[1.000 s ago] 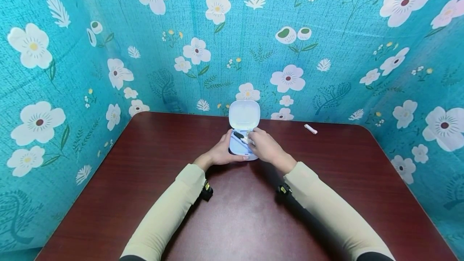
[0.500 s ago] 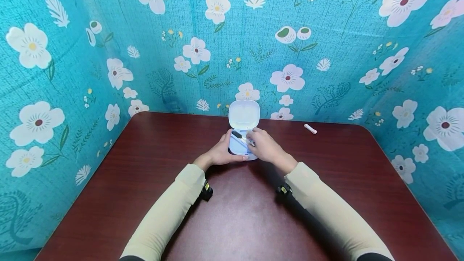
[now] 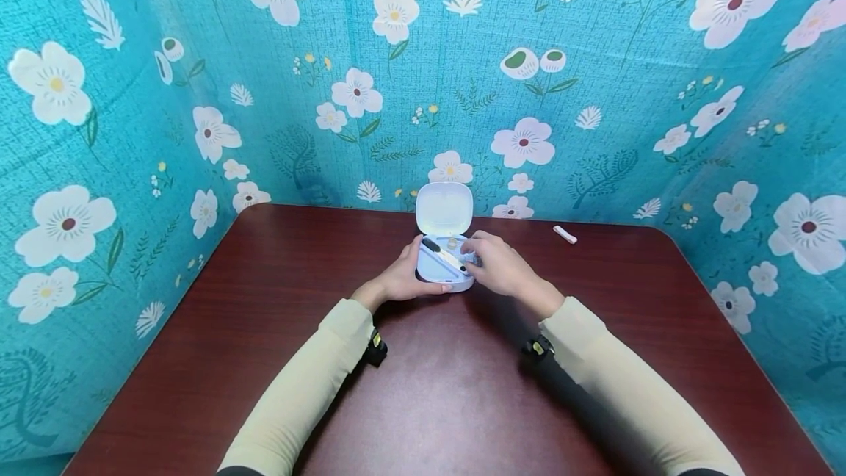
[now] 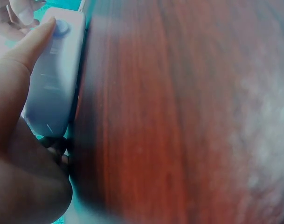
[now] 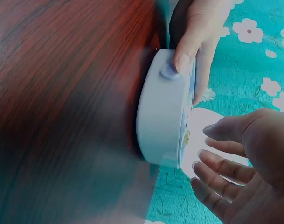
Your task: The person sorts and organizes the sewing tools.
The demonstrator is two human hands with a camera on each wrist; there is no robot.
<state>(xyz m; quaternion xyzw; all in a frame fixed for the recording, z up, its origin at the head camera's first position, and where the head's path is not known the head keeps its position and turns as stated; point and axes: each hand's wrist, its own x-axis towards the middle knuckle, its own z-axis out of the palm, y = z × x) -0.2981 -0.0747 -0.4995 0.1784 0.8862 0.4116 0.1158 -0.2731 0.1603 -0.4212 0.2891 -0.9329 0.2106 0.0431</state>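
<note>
A pale blue-white case (image 3: 460, 287) stands on the table with its lid (image 3: 444, 209) raised at the back. My left hand (image 3: 401, 278) grips it, fingers along the left side and thumb across the front wall, next to a round button (image 5: 169, 72). Diagonally in the case lies a slim pen-like tool (image 3: 444, 252), white with a black end and a dark tip. A small yellowish piece (image 3: 452, 243) sits near the hinge. My right hand (image 3: 499, 264) hovers at the case's right side; in the right wrist view its fingers are spread and hold nothing.
A short white stick-like piece (image 3: 565, 234) lies on the dark red-brown table (image 3: 423, 395), toward the back right. Blue flowered cloth (image 3: 396, 94) hangs behind the table's back edge and along both sides.
My right hand has let go of the pen-like tool and moved right; the tool now lies diagonally in the case, its white part uncovered. The left hand keeps its grip.
</note>
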